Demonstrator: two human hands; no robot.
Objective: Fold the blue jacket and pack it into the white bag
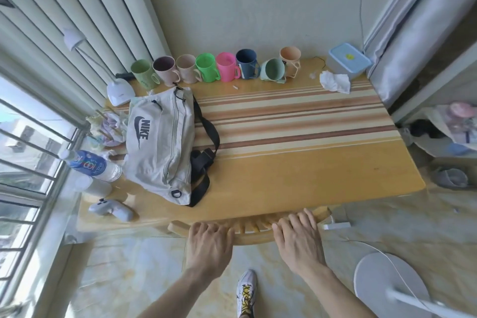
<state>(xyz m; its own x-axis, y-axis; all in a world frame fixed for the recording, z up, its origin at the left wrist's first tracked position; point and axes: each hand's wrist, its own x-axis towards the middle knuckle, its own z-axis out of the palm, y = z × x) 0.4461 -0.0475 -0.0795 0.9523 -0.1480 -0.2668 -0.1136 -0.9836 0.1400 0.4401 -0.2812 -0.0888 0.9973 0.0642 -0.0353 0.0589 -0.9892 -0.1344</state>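
Observation:
A white bag [157, 144] with a dark logo and black strap lies on the left part of the wooden table [309, 170], its zip running along the top. No blue jacket is in view. My left hand [209, 242] and my right hand [299, 237] both grip the curved top rail of a wooden chair [254, 236] pushed under the table's near edge. The bag is well beyond my left hand, to the far left.
A row of coloured mugs [206, 67] lines the table's far edge. A white desk lamp [120, 90], water bottle [90, 165] and game controller [112, 209] sit at left. A blue-lidded box [348, 59] and crumpled tissue [335, 81] are at far right. A fan base [387, 284] stands on the floor.

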